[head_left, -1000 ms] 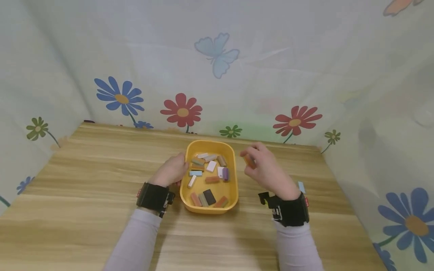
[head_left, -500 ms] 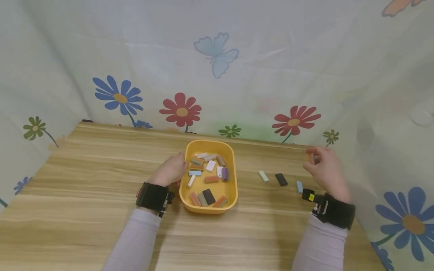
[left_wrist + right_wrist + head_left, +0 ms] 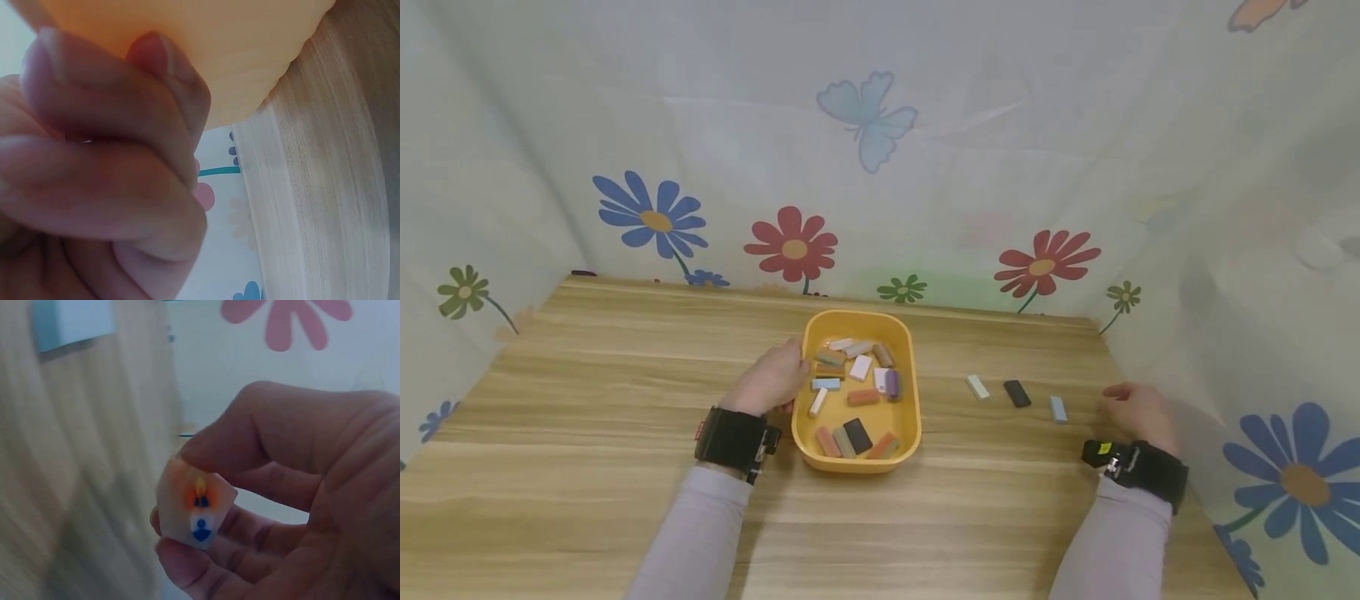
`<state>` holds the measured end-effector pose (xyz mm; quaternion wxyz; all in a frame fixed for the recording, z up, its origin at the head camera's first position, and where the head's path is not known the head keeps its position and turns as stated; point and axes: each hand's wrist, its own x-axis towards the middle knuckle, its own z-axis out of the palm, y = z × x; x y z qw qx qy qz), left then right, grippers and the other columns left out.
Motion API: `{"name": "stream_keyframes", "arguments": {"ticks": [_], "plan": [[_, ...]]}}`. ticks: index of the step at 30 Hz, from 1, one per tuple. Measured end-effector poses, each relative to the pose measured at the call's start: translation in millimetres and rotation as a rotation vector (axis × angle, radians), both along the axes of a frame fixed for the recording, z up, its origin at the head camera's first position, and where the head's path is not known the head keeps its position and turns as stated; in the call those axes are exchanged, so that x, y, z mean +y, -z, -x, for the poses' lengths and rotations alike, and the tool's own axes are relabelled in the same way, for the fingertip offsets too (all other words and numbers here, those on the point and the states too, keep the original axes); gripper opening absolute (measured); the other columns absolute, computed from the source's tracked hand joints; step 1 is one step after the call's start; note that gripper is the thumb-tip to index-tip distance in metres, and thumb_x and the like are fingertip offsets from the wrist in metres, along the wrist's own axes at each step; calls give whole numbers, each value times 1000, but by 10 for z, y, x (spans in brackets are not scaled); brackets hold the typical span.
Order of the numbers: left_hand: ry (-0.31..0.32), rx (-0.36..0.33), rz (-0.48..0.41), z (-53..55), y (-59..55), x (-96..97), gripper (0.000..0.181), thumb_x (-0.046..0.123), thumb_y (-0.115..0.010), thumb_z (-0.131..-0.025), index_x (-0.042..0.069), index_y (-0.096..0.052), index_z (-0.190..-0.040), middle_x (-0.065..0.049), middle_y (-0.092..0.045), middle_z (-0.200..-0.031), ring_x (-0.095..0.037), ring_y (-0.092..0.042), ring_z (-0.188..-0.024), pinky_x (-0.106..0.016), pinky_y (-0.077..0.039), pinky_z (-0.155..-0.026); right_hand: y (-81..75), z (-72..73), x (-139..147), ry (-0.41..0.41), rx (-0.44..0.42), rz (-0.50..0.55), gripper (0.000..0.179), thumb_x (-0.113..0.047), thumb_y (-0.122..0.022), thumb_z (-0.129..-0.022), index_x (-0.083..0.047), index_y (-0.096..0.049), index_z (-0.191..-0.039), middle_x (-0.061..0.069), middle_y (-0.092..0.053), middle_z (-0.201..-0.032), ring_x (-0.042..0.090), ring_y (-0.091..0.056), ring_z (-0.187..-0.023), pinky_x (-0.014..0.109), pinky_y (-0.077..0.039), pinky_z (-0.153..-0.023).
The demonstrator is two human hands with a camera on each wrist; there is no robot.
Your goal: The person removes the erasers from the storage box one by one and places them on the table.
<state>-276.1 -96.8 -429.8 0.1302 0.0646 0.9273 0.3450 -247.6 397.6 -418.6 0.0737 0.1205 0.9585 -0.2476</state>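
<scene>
My left hand (image 3: pixel 770 379) grips the left side of a yellow plastic bin (image 3: pixel 917 417); in the left wrist view its curled fingers lie against the bin's wall (image 3: pixel 250 56). At the table's right side, my right hand (image 3: pixel 1142 417) is low over the wood. The right wrist view shows it pinching a small block with a printed picture on its face (image 3: pixel 178 506) between thumb and fingers. The head view hides that block. Left of this hand lie a light blue block (image 3: pixel 1057 409), a black block (image 3: pixel 1017 393) and a whitish block (image 3: pixel 977 387).
Inside the bin are several small blocks, among them an orange one (image 3: pixel 862 397), a black one (image 3: pixel 857 435) and a white one with a purple part (image 3: pixel 891 384). A flower-print cloth (image 3: pixel 955 208) stands behind and beside the wooden table (image 3: pixel 970 517).
My right hand has carried the block from beside the bin to the far right, then lowered it towards the table. My left hand has stayed on the bin.
</scene>
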Motion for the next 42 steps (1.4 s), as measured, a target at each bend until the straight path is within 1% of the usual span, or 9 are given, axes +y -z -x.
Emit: {"name": "stream_keyframes", "arguments": {"ticks": [6, 13, 17, 19, 24, 27, 34, 38, 42], "plan": [[8, 19, -2, -3, 29, -5, 23, 19, -34, -94, 2, -42, -109, -9, -55, -62, -19, -52, -37, -29, -41, -36, 235, 78, 31, 86, -69, 101, 43, -20, -51, -83, 6, -43, -116, 20, -54, -95, 28, -51, -80, 34, -41, -60], [-5, 15, 2, 1, 24, -5, 25, 20, -35, -94, 3, -41, -110, -9, -55, -63, -19, -52, -38, -29, -41, -36, 290, 143, 23, 55, -77, 115, 44, -18, -57, -77, 6, -44, -110, 18, -55, -89, 26, -52, -74, 32, -42, -57], [-9, 6, 0, -7, 11, -5, 26, 21, -35, -94, 3, -41, -111, -9, -55, -64, -19, -52, -38, -29, -41, -37, 238, 124, -13, 72, -76, 130, 57, -17, -61, -73, 8, -37, -119, 19, -54, -90, 28, -52, -75, 33, -42, -57], [-8, 1, -1, -9, 3, -2, 25, 21, -35, -94, 3, -41, -110, -9, -55, -65, -19, -52, -39, -29, -42, -37, 195, 109, -31, 91, -53, 139, 67, -20, -62, -74, 8, -31, -126, 25, -52, -99, 33, -50, -83, 39, -43, -64], [-17, -15, 1, -7, -8, 6, 25, 21, -36, -94, 2, -41, -110, -9, -55, -65, -19, -52, -39, -29, -42, -38, 49, 100, -92, 96, 90, 88, 78, -36, -59, -79, 7, -21, -133, 38, -26, -126, 50, -28, -111, 57, -29, -86], [-17, -24, 4, -12, -17, 5, 25, 21, -36, -94, 2, -41, -110, -9, -55, -64, -19, -53, -40, -29, -42, -38, -98, 107, -209, 69, 169, 25, 75, -42, -52, -83, 5, -24, -134, 37, -21, -130, 52, -21, -115, 60, -24, -87], [-20, -29, 9, -16, -36, -7, 25, 19, -36, -93, 1, -41, -110, -10, -55, -63, -19, -52, -40, -29, -41, -38, -424, 244, -885, -132, 333, -22, 52, -27, -52, -86, 0, -38, -128, 28, -29, -131, 46, -24, -117, 59, -22, -89], [-14, -33, 13, -10, -22, -6, 25, 20, -36, -94, 1, -40, -110, -10, -55, -62, -19, -52, -40, -28, -41, -38, -470, 272, -1364, -302, 426, -1, 42, -16, -56, -83, -3, -46, -122, 23, -30, -131, 41, -26, -119, 57, -23, -91], [-14, -27, 17, -5, 2, 6, 25, 20, -36, -94, 1, -41, -109, -9, -55, -61, -19, -52, -40, -28, -41, -37, -459, 245, -1788, -489, 446, 24, 35, -12, -57, -81, -7, -51, -115, 16, -35, -130, 33, -32, -117, 51, -29, -91]]}}
